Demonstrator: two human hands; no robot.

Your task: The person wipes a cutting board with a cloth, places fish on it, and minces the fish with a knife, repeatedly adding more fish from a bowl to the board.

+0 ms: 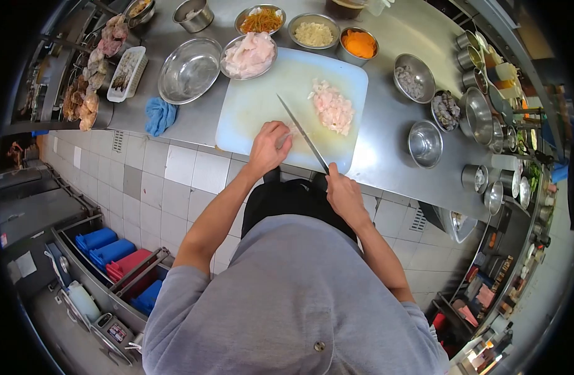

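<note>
My right hand [344, 192] is wrapped round the handle of a long kitchen knife [301, 130], whose blade points up and left over the white cutting board [255, 94]. To the left of the blade, my left hand [270, 147] has its fingers curled down on the board's near part. A bit of pale raw meat [285, 139] shows at those fingertips, mostly hidden. Diced pale raw meat [332, 107] lies in a pile on the board, right of the knife. Larger slices of raw meat [249, 55] fill a metal bowl at the board's far left corner.
A wide metal bowl [190, 70] and a blue cloth [160, 116] are left of the board. Behind it stand bowls of shredded orange food [262, 20], chopped pale food [314, 32] and orange slices [359, 44]. More metal bowls [425, 144] line the right side.
</note>
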